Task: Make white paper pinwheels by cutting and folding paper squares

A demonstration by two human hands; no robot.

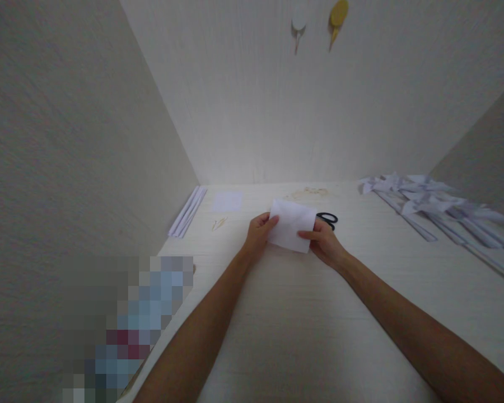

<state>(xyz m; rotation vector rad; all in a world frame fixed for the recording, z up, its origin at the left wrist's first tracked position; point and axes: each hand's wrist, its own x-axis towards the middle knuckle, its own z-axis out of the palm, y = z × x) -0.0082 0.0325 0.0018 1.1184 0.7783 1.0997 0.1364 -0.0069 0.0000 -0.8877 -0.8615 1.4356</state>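
A small white sheet of paper (290, 223) is held up above the table between both of my hands. My left hand (260, 232) pinches its left edge, thumb on top. On the opposite edge, my right hand (322, 239) grips with the thumb lying across the face of the paper and the fingers underneath. Just behind my right hand lie black-handled scissors (328, 217), their blades hidden by the paper and hand. To the left, another flat white paper square (227, 201) rests on the table.
Rolled white paper sticks (188, 212) lie at the left edge. Several white paper pinwheels (428, 201) on sticks are piled at the right. Small thin pieces (219, 224) sit left of my hands, and a pale scattered pile (313, 192) lies near the back wall.
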